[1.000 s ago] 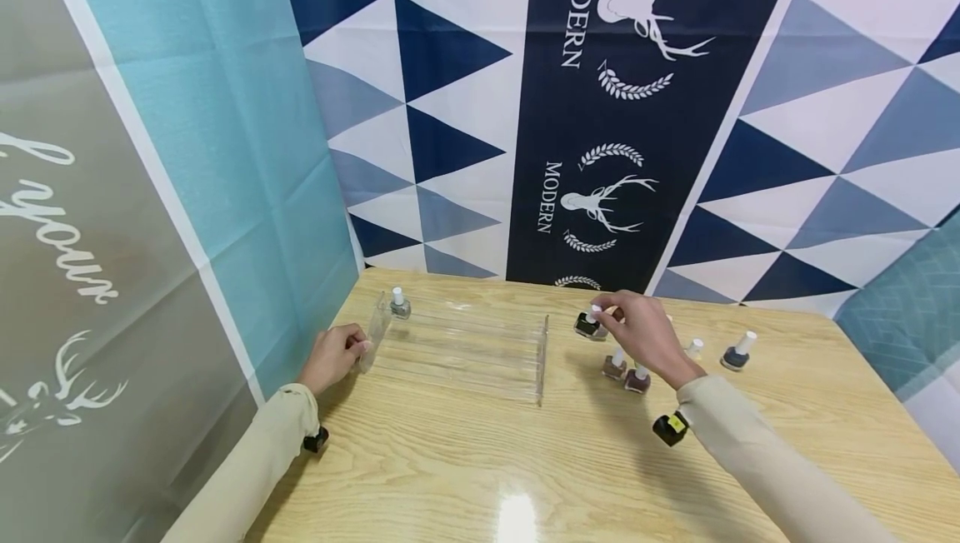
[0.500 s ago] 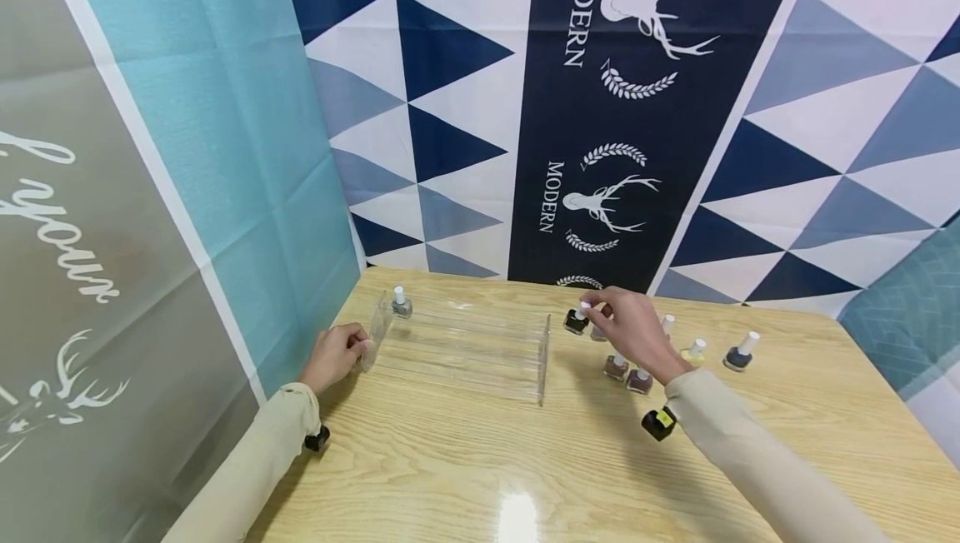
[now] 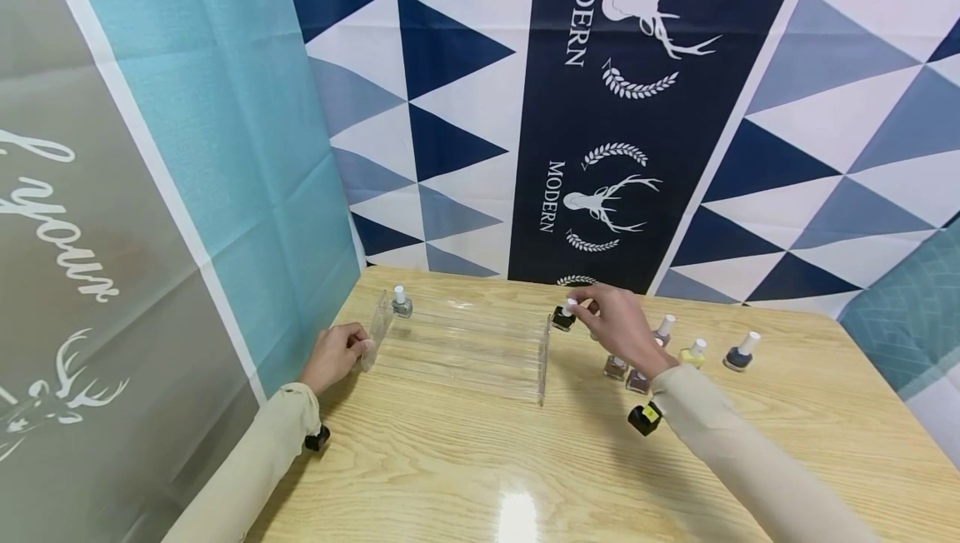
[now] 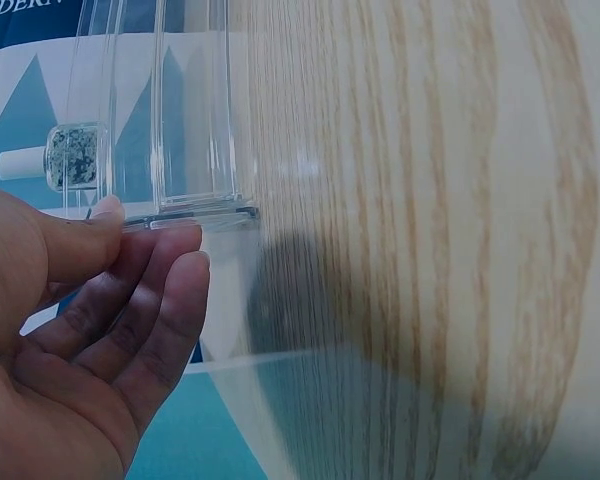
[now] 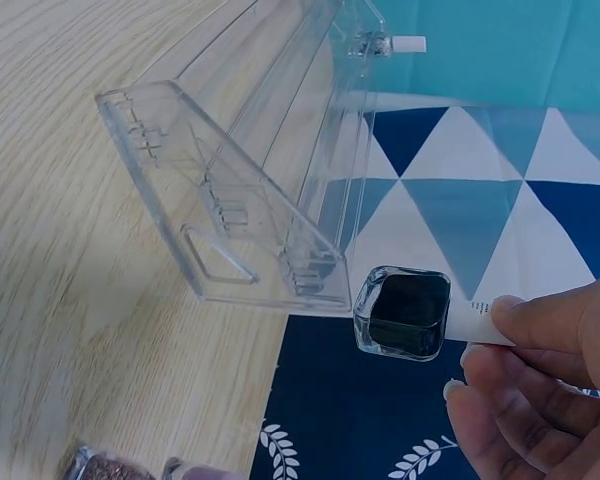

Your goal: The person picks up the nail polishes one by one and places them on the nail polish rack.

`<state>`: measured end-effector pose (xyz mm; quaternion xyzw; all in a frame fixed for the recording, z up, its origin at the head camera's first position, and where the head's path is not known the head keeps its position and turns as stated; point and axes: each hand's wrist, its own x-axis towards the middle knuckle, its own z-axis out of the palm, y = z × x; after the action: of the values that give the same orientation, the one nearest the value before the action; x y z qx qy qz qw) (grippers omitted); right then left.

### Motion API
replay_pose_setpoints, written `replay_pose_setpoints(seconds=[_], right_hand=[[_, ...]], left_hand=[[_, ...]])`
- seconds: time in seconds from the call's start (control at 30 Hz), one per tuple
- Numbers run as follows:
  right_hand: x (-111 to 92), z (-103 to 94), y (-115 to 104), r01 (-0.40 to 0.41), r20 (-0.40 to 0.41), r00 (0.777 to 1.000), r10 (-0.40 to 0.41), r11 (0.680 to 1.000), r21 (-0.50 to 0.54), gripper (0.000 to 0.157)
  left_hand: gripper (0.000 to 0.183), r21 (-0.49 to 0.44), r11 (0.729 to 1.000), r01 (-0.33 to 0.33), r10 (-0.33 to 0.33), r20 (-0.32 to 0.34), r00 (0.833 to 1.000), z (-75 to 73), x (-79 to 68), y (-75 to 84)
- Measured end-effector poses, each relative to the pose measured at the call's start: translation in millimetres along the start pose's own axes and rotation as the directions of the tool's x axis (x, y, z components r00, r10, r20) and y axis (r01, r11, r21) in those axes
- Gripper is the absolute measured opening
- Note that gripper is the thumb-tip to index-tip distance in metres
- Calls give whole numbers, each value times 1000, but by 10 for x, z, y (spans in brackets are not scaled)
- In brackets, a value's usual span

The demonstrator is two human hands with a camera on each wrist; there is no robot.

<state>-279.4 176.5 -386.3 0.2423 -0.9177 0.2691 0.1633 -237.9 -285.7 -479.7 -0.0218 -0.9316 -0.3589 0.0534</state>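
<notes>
A clear tiered acrylic rack (image 3: 465, 351) stands on the wooden table. My left hand (image 3: 339, 355) pinches its left end panel between thumb and fingers, as the left wrist view shows close up. On the rack's back tier, at the left end, sits a glittery grey nail polish bottle (image 3: 402, 303) with a white cap. My right hand (image 3: 618, 325) pinches the white cap of a black nail polish bottle (image 5: 408, 312). That bottle is right beside the rack's right end panel (image 5: 230, 200), near the back.
Right of the rack stand several more white-capped polish bottles: a brown one (image 3: 615, 367), a purple one (image 3: 637, 381), a yellow one (image 3: 692, 356) and a dark blue-grey one (image 3: 738, 356). Patterned cloth (image 3: 465, 110) hangs behind the table and along its left side.
My right hand has carried the black nail polish bottle leftward, from among the other bottles to the rack's right end. The left hand has stayed on the rack.
</notes>
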Motion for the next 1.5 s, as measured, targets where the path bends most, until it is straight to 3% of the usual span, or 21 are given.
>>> replay_pose_setpoints(seconds=[0.43,1.2,1.5], right_hand=[[78,69,-93,9,1,1000,-9,1000,15,12],[187,204,-205,58,8,998,-58,997,48,12],[244,269,-267,35,25,999,-36,998,42,13]], left_hand=[[16,9,1000,-13,13,-3,1000,5,1,-13],[16,7,1000,24,-24,13,1000,-5,9,3],[16,8,1000,26,-26,17,1000,-3,9,18]])
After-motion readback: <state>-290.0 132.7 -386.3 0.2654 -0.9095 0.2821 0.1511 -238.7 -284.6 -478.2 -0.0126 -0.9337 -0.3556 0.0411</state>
